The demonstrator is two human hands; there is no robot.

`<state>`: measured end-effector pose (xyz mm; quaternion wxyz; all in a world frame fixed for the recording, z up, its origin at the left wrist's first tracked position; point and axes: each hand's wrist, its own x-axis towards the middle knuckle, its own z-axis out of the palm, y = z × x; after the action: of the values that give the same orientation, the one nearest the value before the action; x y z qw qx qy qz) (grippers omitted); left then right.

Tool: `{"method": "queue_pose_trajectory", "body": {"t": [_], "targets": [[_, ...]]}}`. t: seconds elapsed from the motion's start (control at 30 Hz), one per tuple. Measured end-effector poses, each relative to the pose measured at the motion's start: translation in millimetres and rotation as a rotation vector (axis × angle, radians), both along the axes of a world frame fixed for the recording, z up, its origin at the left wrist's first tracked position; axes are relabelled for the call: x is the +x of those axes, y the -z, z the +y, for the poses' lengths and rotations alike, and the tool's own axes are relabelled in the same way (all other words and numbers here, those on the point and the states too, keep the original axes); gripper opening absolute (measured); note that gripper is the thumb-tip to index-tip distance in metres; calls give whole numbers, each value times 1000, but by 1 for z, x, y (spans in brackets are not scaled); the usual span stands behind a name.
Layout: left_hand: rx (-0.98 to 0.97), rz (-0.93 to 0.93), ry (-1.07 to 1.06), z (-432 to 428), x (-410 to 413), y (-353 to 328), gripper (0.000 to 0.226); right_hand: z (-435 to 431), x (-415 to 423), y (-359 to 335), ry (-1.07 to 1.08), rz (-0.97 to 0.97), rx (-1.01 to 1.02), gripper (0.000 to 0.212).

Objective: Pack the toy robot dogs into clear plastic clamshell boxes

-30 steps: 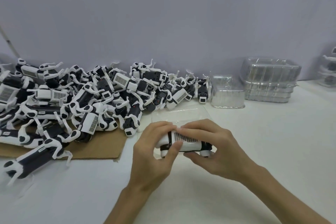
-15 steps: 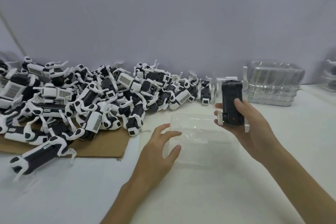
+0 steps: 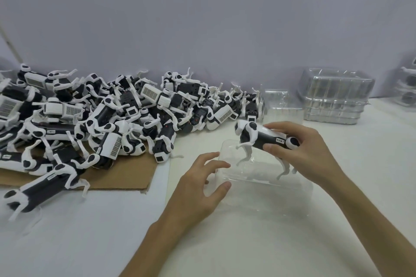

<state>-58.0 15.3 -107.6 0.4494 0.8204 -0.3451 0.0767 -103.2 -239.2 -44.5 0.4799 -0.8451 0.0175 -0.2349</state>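
Dog [image 3: 263,139]: hanging in the air right above the box, body roughly level, head toward the box's left end, thin white legs dangling at the tray. I reckon it's kept belly-down so the legs go in first.
Right hand [image 3: 301,153]: clamped round the dog's black body near the tail end, thumb underneath and fingers over the top. That leaves the head and front legs free to aim.
Left hand [image 3: 202,184]: at the box's left end, well apart from the other hand, fingers spread and loosely bent, wrapped round nothing. Thumb looks like it touches the rim, can't swear to it. My guess is it's there to stop the light plastic sliding.
Box [image 3: 265,195]: clear clamshell lying open on the table [image 3: 90,231], nothing inside that I can see. See-through on white, so the lid half is hard to make out.
Pile [image 3: 112,119]: loads of unpacked dogs left of the box, heaped partly on cardboard [image 3: 126,175], handy for grabbing the next one.
Spare boxes [image 3: 335,96]: stacked behind the box, off to its right.
Progress: early days, judging by that pile.
Risk: those skinny legs could snag the rim, so I'd go down slow.
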Motion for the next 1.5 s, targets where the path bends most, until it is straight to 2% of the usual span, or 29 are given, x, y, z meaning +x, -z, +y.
{"method": "queue_pose_trajectory", "body": {"t": [0.23,0.5,0.67,0.77,0.87,0.97,1.03,1.1,1.17,1.23,1.4,1.5], "targets": [[-14,2,-10,-1,0,0,32,4,2,7,-60,140,-177,28],[-7,1,-8,-2,0,1,32,0,4,4,-92,263,-335,30],[1,-8,-9,-2,-1,2,31,1,8,9,-102,343,-528,31],[-3,-5,-11,-2,0,3,31,2,8,12,-81,274,-438,28],[14,-30,-46,-2,1,4,30,1,7,14,-35,123,-289,17],[19,-66,-114,-3,2,5,30,-9,10,13,73,20,-249,18],[25,-102,-174,-3,2,5,30,-19,13,13,149,76,-154,24],[18,-124,-219,-3,2,5,28,-30,17,18,170,254,-32,35],[-11,-115,-228,-2,2,4,25,-35,20,24,109,463,68,47],[-38,-114,-226,0,4,4,23,-34,23,26,36,579,142,51],[-64,-91,-205,1,5,4,16,-30,20,23,-53,568,250,38],[-54,-80,-177,0,5,4,13,-28,16,24,-89,540,192,34]]}}
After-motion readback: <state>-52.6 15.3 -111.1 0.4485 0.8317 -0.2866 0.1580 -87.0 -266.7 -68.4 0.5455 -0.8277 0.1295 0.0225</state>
